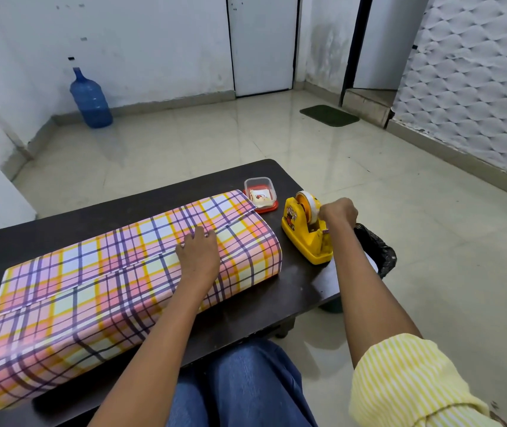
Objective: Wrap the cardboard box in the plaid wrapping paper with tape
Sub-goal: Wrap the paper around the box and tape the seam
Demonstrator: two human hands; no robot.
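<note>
Worktop: a dark worktop runs from the left edge of the frame to right of centre and carries everything named here.
Plaid wrapping paper: the plaid wrapping paper lies as one long bundle from the lower left of the frame up towards the centre. Its two long edges overlap in a seam along the top.
Cardboard box: inside the paper at centre-left of the frame and fully covered, so none of its surface shows.
Left hand: the left hand lies palm down on the seam near the bundle's right end. Its grip is wide, with the fingers flat and pressing the overlap.
Right hand: the right hand is at the dispenser, right of centre. Its grip is narrow, with the fingers curled against the tape roll, apparently pinching the free end, though the strip itself is hidden.
Tape dispenser: a yellow tape dispenser stands just beside the bundle's right end.
Container: a small clear container sits near the far edge, touching or just beside the paper's corner.
Done: the paper is round the box and the seam is closed by hand pressure.
Left: no tape shows on the seam yet, so taping remains. The right end looks like an open tube and the lower-left end also looks unfolded, so both ends likely need folding and taping.
</note>
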